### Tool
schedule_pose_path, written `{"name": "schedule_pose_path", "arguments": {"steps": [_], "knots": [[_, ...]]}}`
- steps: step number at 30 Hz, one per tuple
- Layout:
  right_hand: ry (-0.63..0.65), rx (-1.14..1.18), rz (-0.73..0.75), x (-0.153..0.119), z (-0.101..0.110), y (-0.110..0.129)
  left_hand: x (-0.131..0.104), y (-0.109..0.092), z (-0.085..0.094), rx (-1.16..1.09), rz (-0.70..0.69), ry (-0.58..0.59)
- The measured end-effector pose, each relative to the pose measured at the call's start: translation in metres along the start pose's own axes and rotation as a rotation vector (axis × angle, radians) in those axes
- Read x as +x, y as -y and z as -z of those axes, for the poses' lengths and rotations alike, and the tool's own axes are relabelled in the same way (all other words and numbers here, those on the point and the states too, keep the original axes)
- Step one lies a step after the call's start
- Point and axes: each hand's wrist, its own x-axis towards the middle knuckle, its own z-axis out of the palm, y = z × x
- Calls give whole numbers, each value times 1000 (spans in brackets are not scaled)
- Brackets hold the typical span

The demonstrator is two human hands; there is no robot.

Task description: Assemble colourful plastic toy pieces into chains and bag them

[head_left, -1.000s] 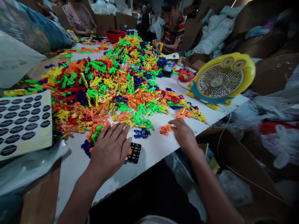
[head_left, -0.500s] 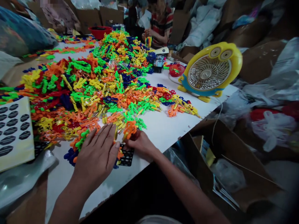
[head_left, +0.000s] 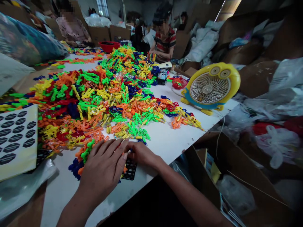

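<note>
My left hand [head_left: 104, 167] lies palm down with fingers stretched over small orange, green and blue plastic pieces [head_left: 88, 149] at the near edge of a big colourful pile [head_left: 94, 94]. Its fingertips meet my right hand [head_left: 139, 154], whose fingers are bent together; what they hold, if anything, is hidden behind the left fingers. Under both hands, a black perforated tray [head_left: 130, 170] shows partly, with an orange bit at its edge.
On the white table [head_left: 163, 138] stand a yellow fan [head_left: 210, 88], a small red basket [head_left: 179, 83] and a larger red bowl [head_left: 109, 46]. A sticker sheet [head_left: 19, 142] lies left. An open carton [head_left: 227, 164] is at right. People sit across the table.
The view has tilted up, showing more of the room. My right hand has moved in against the left fingertips, and the orange piece seen in it before is now out of sight.
</note>
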Motion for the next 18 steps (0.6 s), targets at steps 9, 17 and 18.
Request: {"name": "schedule_pose_path", "arguments": {"steps": [9, 17, 18], "knots": [[-226, -504, -559, 43, 71, -39, -2, -2, 1, 13, 27, -19], [-337, -289, -641, -20, 100, -59, -2, -2, 1, 4, 50, -31], [-323, -196, -644, -28, 102, -59, -3, -2, 0, 2, 47, -29]]}}
